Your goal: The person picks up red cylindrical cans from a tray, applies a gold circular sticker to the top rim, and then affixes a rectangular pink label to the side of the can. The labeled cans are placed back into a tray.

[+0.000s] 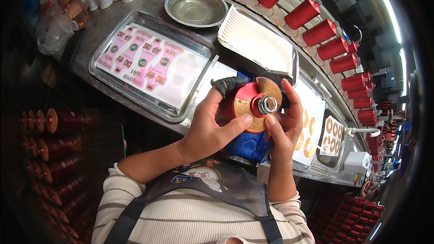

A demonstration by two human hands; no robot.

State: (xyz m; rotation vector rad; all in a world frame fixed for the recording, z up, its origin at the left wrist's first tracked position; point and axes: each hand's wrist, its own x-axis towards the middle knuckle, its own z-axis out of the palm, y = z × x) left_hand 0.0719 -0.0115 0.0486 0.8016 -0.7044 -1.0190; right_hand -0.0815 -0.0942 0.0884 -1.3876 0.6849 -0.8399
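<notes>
Red thread spool (246,101) at frame centre, left hand (212,126) gripping its body, right hand (285,119) pinching its gold flange (266,89), steel tray (153,58) upper left.

Pink labels (144,58) lie in rows inside a shallow steel tray (101,70) on the bench, at the upper left. They are long strips with rounded ends, pale pink, each with a small green round mark and dark print. A white sheet under them fills the rest of the tray.

A gold round label (257,108) covers the end of the red spool held in both hands, ring-shaped around the metal core.

More ring labels (309,142), gold on white backing sheets, lie in trays at the right; another sheet of them (334,131) sits further right.

A crumpled clear plastic bag (54,29) rests at the far left of the bench.
</notes>
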